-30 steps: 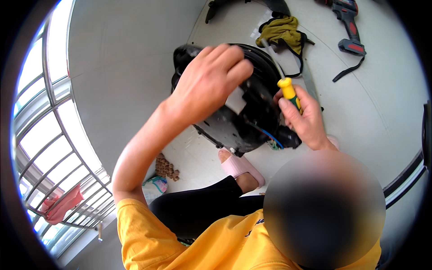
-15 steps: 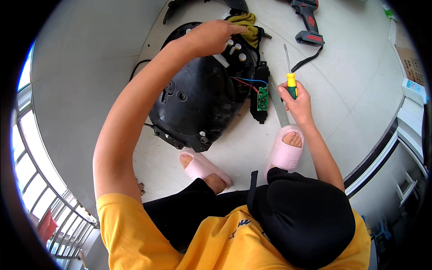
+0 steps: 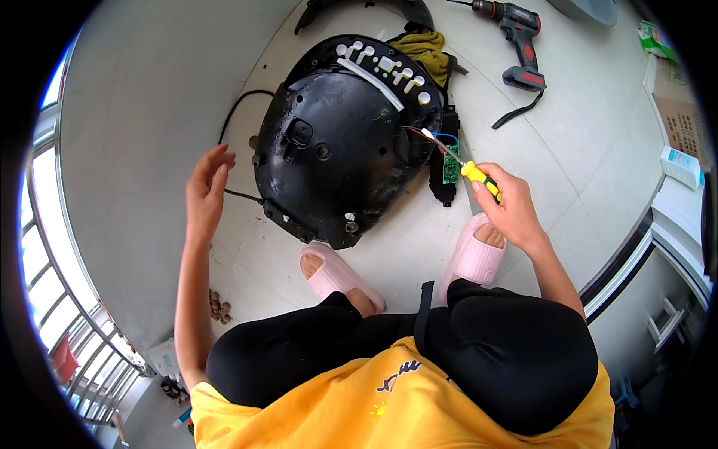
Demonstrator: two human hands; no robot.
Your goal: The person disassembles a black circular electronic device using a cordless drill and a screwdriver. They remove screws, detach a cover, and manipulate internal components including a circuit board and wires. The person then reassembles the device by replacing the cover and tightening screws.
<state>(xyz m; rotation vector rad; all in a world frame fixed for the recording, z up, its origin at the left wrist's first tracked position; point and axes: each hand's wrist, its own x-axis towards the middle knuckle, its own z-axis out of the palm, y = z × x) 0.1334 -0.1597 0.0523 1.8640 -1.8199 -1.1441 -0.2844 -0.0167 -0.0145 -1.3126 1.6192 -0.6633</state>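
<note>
A big black plastic appliance shell [image 3: 340, 138] lies upside down on the pale tiled floor. A small green circuit board [image 3: 450, 165] with red and blue wires hangs at its right side. My right hand [image 3: 508, 206] grips a yellow-handled screwdriver [image 3: 458, 162], whose tip points up-left at the shell's right edge near the wires. My left hand [image 3: 206, 191] hovers open to the left of the shell, fingers apart, touching nothing. A black cable [image 3: 233, 120] runs from the shell's left side.
A cordless drill [image 3: 517, 37] lies at the back right, next to an olive cloth [image 3: 425, 51]. My feet in pink slippers [image 3: 473, 258] rest just in front of the shell. Cardboard boxes [image 3: 684, 112] and a white bottle [image 3: 682, 166] sit far right. A window railing [image 3: 67, 329] curves along the left.
My left hand has come off the top of the shell and swung out to its left, open. The view has pulled back and the screwdriver tip now points at the wires.
</note>
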